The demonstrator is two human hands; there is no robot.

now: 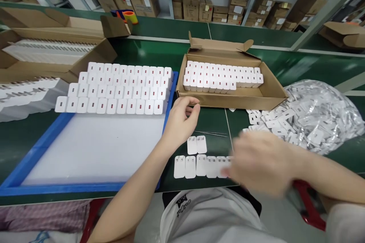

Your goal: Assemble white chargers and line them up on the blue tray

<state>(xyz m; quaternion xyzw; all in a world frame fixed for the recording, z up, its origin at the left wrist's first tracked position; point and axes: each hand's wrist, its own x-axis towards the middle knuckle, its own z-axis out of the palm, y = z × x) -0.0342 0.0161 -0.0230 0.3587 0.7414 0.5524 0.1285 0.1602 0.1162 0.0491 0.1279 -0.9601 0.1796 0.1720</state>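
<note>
My left hand hovers between the blue-rimmed tray and the open cardboard box. Its fingers are loosely curled, thumb apart from index finger, with nothing visible between them. Motion smears my right hand, so its fingers and any contents cannot be made out. It is over the right end of a row of small white plates with metal pins. Two more such plates lie just above that row. White blocks with small port openings stand in rows on the tray; similar blocks fill part of the box.
A clear plastic bag of loose white plates lies at right. Thin metal rods rest on the green table. Another open carton holds white pieces at left, with more white pieces before it. Shelved boxes stand behind.
</note>
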